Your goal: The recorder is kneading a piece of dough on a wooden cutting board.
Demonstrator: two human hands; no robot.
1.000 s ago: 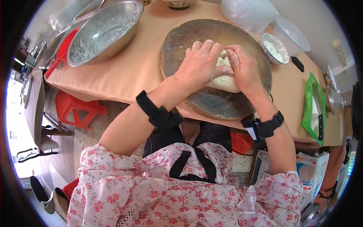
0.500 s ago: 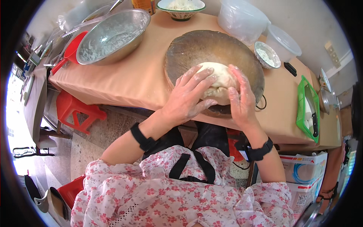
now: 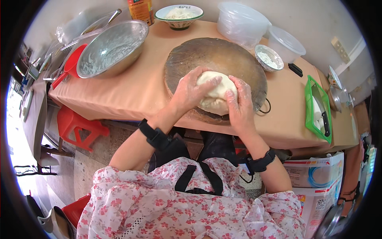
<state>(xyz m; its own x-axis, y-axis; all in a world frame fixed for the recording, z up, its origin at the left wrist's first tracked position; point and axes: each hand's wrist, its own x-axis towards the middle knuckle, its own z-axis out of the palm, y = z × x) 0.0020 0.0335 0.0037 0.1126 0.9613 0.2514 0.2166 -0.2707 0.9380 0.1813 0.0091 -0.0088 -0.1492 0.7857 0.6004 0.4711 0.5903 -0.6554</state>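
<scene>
A pale lump of dough (image 3: 217,91), smooth on top and creased on the side nearest me, sits at the near part of a thick round wooden board (image 3: 215,51). My left hand (image 3: 195,88) is curled round the dough's left side, its thumb lying across the top. Against the right side my right hand (image 3: 240,102) is cupped, fingers over the far edge and thumb on the near face. Flour whitens the fingers of both hands. The dough's underside is hidden.
Left of the board stand a floury metal bowl (image 3: 113,49) and a red dipper (image 3: 72,63). Behind are a patterned bowl (image 3: 179,16), plastic tubs (image 3: 242,24) and a small flour bowl (image 3: 269,58). A green basket (image 3: 308,105) with a black-handled knife (image 3: 326,123) lies far right.
My left hand has shifted from lying spread over the dough to gripping its left side, thumb on top. The dough looks turned or reshaped. The whole view has shifted slightly.
</scene>
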